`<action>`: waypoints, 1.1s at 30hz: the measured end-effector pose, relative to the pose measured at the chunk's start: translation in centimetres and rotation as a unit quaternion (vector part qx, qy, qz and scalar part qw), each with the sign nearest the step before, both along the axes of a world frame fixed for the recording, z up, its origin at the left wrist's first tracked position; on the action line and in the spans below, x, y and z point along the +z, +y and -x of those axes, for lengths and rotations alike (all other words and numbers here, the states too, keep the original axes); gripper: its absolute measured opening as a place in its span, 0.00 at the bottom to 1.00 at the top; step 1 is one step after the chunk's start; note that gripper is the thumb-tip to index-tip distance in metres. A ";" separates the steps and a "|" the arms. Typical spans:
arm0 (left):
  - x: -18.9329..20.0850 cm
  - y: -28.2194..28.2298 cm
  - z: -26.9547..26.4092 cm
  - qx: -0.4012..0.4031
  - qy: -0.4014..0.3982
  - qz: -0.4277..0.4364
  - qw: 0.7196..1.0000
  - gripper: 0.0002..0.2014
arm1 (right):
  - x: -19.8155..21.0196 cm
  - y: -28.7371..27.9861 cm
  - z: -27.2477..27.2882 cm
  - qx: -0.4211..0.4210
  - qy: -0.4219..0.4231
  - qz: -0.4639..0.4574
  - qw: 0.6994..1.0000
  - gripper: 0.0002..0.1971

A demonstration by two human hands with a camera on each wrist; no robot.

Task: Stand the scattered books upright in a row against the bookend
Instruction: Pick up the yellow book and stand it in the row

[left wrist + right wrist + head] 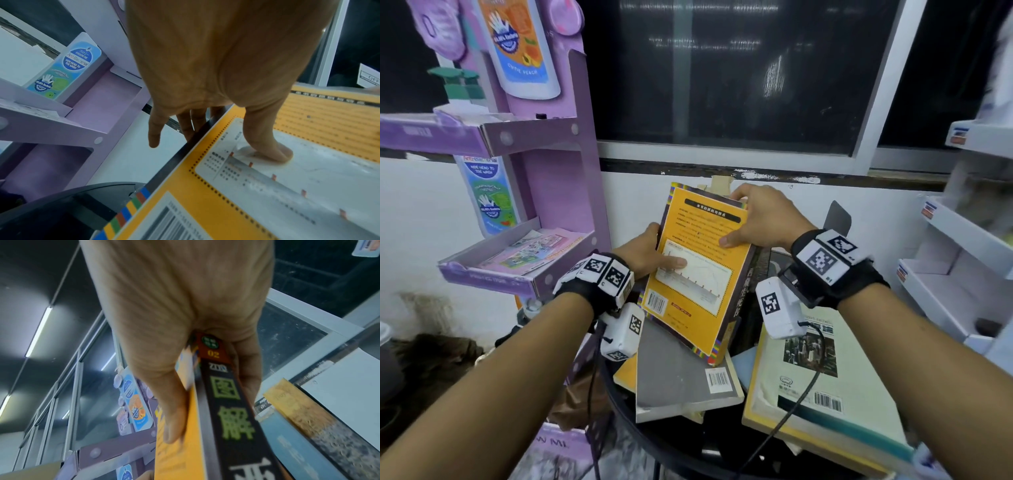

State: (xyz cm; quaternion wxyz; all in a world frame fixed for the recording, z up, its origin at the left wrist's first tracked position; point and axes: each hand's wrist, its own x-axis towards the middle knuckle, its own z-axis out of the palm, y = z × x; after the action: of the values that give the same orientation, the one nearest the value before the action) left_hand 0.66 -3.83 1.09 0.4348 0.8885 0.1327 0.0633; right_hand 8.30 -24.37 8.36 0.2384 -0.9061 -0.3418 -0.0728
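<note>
On the round black table (633, 421) by the window wall: lying books | purple display rack (571, 192) left | both hands, left hand (643, 253) and right hand (763, 216), clamp the yellow book (698, 274).

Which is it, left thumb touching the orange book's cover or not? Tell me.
Touching. The left wrist view shows the left hand's thumb pressed flat on the orange book's back cover, no gap beneath the tip.

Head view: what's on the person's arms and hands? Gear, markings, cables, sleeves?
Both forearms are bare, with no sleeves and no gloves. The left hand and right hand each have a black wrist strap carrying white blocks printed with black square fiducial tags. A white boxy camera module with its own tag hangs under each wrist, left and right. A thin black cable trails from each module.
</note>
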 end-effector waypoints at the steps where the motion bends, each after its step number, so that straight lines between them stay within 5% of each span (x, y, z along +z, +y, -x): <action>1: -0.1 -0.2 -0.1 0.000 -0.009 0.005 1.000 0.34 | 0.1 0.0 0.1 0.001 -0.014 0.000 1.000 0.36; 12: 0.5 -1.0 -0.1 0.001 -0.081 0.132 0.988 0.35 | -0.6 -0.7 1.4 0.018 -0.055 -0.022 0.998 0.32; 19: 1.5 -1.9 -0.9 0.033 -0.188 0.236 0.953 0.33 | -1.3 -1.8 1.8 0.069 0.087 -0.185 0.976 0.18; 25: 2.6 -2.8 -1.6 0.058 -0.240 0.258 0.934 0.26 | -2.1 -2.9 1.6 0.121 0.216 -0.267 0.932 0.20; 33: 3.3 -2.7 -2.5 0.070 -0.258 0.263 0.927 0.22 | -2.1 -2.5 2.4 0.133 0.192 -0.218 0.948 0.34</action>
State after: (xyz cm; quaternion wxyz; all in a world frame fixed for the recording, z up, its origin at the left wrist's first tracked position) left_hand 3.18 -6.52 4.41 0.6662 0.6838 0.0898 0.2837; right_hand 5.92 -26.83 6.23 0.4986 -0.7752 -0.3829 0.0628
